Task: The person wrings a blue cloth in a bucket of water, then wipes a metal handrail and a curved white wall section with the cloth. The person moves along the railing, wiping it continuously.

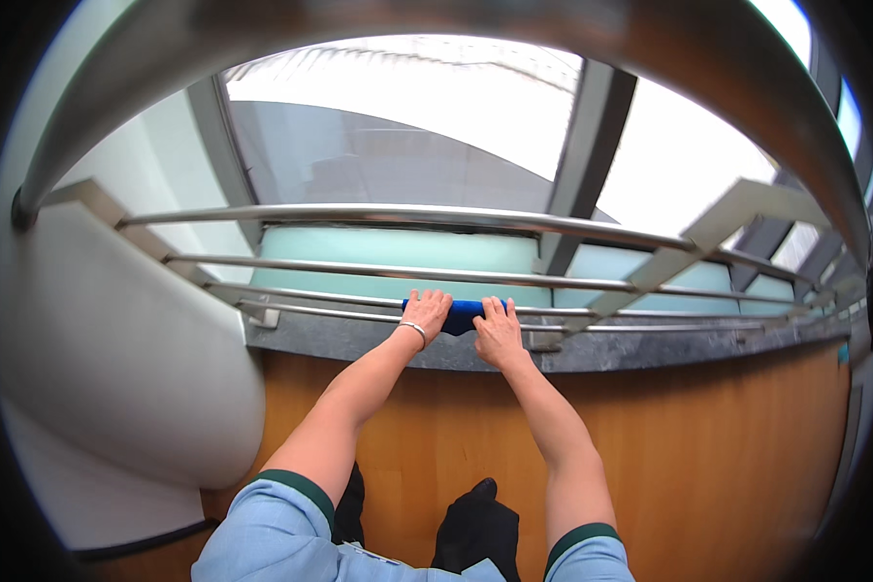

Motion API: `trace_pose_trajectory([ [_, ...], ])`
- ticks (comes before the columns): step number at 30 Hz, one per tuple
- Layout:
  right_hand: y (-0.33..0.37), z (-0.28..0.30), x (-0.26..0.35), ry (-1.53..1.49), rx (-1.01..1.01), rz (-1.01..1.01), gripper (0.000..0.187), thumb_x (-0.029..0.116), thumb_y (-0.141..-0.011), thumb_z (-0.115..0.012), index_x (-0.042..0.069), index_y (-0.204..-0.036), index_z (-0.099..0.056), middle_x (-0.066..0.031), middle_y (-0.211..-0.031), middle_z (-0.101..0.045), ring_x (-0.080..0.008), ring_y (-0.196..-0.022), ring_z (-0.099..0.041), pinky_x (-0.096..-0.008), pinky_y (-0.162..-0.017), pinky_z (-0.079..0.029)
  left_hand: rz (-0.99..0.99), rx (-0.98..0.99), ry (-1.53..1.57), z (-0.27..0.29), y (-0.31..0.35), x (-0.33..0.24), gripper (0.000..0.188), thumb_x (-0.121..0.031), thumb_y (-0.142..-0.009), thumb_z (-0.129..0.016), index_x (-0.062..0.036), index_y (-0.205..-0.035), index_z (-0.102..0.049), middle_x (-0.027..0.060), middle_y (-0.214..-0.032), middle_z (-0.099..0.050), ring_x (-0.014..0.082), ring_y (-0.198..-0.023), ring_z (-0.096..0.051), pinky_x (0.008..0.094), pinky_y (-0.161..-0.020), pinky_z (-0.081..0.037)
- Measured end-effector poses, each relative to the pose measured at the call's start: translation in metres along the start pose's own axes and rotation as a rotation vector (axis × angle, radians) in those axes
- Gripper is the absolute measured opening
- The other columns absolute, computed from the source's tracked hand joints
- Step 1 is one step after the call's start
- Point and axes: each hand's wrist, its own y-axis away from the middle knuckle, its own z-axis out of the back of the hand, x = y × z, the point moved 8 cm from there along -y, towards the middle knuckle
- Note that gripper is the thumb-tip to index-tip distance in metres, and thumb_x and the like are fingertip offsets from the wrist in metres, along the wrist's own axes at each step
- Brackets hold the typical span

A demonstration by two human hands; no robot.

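A blue cloth is draped over one of the lower metal rails of a railing, in the middle of the view. My left hand, with a silver bracelet at the wrist, closes over the cloth's left end. On its right end, my right hand grips with bent fingers. Between the two hands the middle of the cloth sags below the rail. Both arms reach forward, and the fingertips' undersides are hidden.
A thick handrail arches across the top, with thinner rails below it. Flat metal posts support them. Behind stand window panes and frosted glass. A dark stone ledge borders the wooden floor; a white rounded column stands left.
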Motion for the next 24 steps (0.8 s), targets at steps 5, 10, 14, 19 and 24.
trace_pose_trajectory([
  [5, -0.049, -0.026, 0.098, -0.058, 0.111, 0.063, 0.040, 0.014, -0.067, -0.067, 0.006, -0.105, -0.065, -0.0205, -0.138, -0.037, -0.0355, -0.134, -0.031, -0.0584, -0.109, -0.021, 0.072, -0.044, -0.047, -0.002, 0.044, 0.104, 0.024, -0.013, -0.090, -0.047, -0.0114, -0.113, -0.053, 0.0088, -0.109, -0.056, 0.0265, -0.111, -0.053, 0.0527, -0.100, -0.035],
  [10, -0.101, -0.043, 0.198, -0.096, 0.176, 0.201, 0.056, 0.012, -0.069, -0.065, 0.009, -0.124, -0.056, -0.0241, -0.142, -0.034, -0.0385, -0.136, -0.028, -0.0569, -0.110, -0.021, 0.227, -0.048, -0.050, -0.015, 0.090, 0.215, 0.025, -0.016, -0.091, -0.048, -0.0143, -0.115, -0.054, 0.0051, -0.114, -0.055, 0.0238, -0.115, -0.050, 0.0527, -0.104, -0.031],
  [14, -0.143, -0.050, 0.276, -0.145, 0.192, 0.327, 0.063, 0.011, -0.068, -0.065, 0.010, -0.130, -0.051, -0.0286, -0.147, -0.027, -0.0424, -0.137, -0.028, -0.0550, -0.110, -0.023, 0.341, -0.013, -0.064, -0.022, 0.126, 0.302, 0.032, -0.018, -0.091, -0.048, -0.0163, -0.123, -0.053, 0.0035, -0.120, -0.053, 0.0215, -0.119, -0.048, 0.0535, -0.106, -0.029],
  [19, -0.191, -0.074, 0.337, -0.200, 0.222, 0.393, 0.068, 0.015, -0.071, -0.066, 0.016, -0.137, -0.047, -0.0268, -0.149, -0.023, -0.0404, -0.139, -0.025, -0.0535, -0.111, -0.024, 0.440, -0.055, -0.109, -0.030, 0.157, 0.384, 0.033, -0.017, -0.092, -0.048, -0.0181, -0.124, -0.052, 0.0008, -0.122, -0.052, 0.0204, -0.124, -0.044, 0.0557, -0.108, -0.025],
  [24, -0.230, -0.072, 0.380, -0.423, 0.204, 0.359, 0.070, 0.012, -0.076, -0.065, 0.013, -0.142, -0.039, -0.0226, -0.146, -0.034, -0.0348, -0.135, -0.036, -0.0504, -0.109, -0.028, 0.535, 0.004, -0.041, -0.023, 0.184, 0.447, 0.043, -0.013, -0.087, -0.053, -0.0171, -0.129, -0.047, 0.0034, -0.132, -0.045, 0.0227, -0.134, -0.033, 0.0554, -0.111, -0.021],
])
